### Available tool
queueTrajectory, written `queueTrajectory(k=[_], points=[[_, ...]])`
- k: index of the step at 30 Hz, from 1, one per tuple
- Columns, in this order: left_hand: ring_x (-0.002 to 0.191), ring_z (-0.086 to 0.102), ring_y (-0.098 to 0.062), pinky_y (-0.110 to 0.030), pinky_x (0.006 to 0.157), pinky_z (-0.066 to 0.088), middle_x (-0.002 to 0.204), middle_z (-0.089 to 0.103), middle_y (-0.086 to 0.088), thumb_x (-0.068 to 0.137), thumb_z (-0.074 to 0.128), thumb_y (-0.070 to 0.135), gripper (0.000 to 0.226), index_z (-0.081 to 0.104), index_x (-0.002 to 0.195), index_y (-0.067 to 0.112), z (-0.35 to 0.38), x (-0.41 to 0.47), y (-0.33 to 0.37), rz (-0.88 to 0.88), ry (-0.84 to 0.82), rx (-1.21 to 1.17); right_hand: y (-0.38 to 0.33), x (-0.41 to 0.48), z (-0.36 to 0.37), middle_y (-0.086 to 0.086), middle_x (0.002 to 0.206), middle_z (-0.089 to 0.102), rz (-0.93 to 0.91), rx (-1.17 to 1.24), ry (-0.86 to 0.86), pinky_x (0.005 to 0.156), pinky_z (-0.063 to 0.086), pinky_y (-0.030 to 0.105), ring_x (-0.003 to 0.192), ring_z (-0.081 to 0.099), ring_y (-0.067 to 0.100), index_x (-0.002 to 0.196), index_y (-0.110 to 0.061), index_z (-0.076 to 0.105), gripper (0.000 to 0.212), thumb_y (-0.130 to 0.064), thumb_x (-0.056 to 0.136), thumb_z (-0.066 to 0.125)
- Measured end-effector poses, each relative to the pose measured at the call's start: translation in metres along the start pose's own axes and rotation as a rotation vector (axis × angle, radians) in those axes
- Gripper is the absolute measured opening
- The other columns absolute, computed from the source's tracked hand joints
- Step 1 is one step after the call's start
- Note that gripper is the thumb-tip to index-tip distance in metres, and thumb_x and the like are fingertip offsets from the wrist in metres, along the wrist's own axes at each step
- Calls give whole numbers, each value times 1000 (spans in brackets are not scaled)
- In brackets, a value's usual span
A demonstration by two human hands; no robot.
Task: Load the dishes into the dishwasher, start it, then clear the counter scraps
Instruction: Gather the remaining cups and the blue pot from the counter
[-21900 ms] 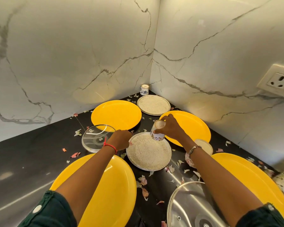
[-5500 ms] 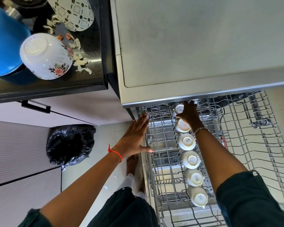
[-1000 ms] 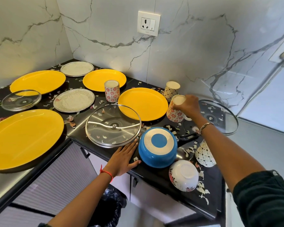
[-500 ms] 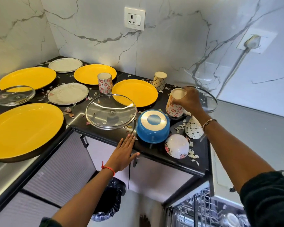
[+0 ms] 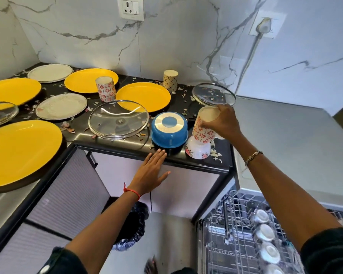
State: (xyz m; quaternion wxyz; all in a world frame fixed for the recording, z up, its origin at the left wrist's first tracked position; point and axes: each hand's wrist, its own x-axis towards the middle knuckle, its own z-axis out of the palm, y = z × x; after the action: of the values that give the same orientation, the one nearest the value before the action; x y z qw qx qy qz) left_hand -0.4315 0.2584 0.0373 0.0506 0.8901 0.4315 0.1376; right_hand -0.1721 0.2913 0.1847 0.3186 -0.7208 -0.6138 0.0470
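My right hand [image 5: 225, 124] grips a red-flowered cup [image 5: 203, 127] by its base, upside down, lifted above a floral white bowl [image 5: 197, 152] on the black counter [image 5: 198, 165]. My left hand [image 5: 151, 174] is flat, fingers straight, its fingertips at the counter's front edge below an upturned blue pot [image 5: 169, 131]. The dishwasher's upper rack [image 5: 236, 230] stands pulled out at lower right with a row of upturned cups [image 5: 264, 232] in it. Another red-flowered cup [image 5: 105, 91] and a diamond-patterned cup [image 5: 170, 80] stand on the counter.
Several yellow plates [image 5: 143, 96], two speckled plates [image 5: 61, 106] and glass lids [image 5: 118, 121] cover the counter among paper-like scraps [image 5: 216, 155]. A black bin bag [image 5: 130, 226] sits on the floor below. A wall socket [image 5: 130, 7] is above; the grey dishwasher top [image 5: 285, 143] lies to the right.
My right hand has lifted the red-flowered cup off the counter and carried it toward me and right. My left hand has slid off the counter top to its front edge.
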Motion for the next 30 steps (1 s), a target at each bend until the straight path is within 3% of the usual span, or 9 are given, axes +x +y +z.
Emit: queueTrajectory(k=[6,11,15,22,30], points=[[147,3,-16,-27,117,-6,158,15,-6,97,41,45,67,20,149,9,14,-6,36,58,-7,-22,18,-48,-7,12,127,40,32,-29,-43,84,38,28,120,39,24,129,-8,45,90,-46,57,84],[147,8,-21,-30,117,-6,157,19,-9,96,47,40,67,24,148,5,28,-19,75,65,-17,-52,35,-102,-13,9,123,39,65,-29,-99,82,43,34,117,41,23,128,-9,45,91,-46,55,85],[146,12,-24,-29,117,-5,155,22,-11,95,49,39,66,25,147,4,43,-38,109,72,-49,-60,55,-153,-19,8,123,38,99,3,-145,78,42,31,117,41,23,129,-11,44,90,-43,56,85],[146,12,-25,-36,119,1,155,22,-12,94,50,44,71,25,147,4,68,-80,173,136,-144,-112,94,-246,-30,10,121,40,183,4,-163,84,43,33,115,42,25,127,-8,46,87,-41,56,85],[147,7,-23,-33,118,-6,157,19,-10,93,49,46,73,24,147,4,96,-116,227,207,-262,-128,138,-335,-41,8,127,37,345,43,-190,89,46,40,118,42,26,126,-10,45,86,-38,55,86]])
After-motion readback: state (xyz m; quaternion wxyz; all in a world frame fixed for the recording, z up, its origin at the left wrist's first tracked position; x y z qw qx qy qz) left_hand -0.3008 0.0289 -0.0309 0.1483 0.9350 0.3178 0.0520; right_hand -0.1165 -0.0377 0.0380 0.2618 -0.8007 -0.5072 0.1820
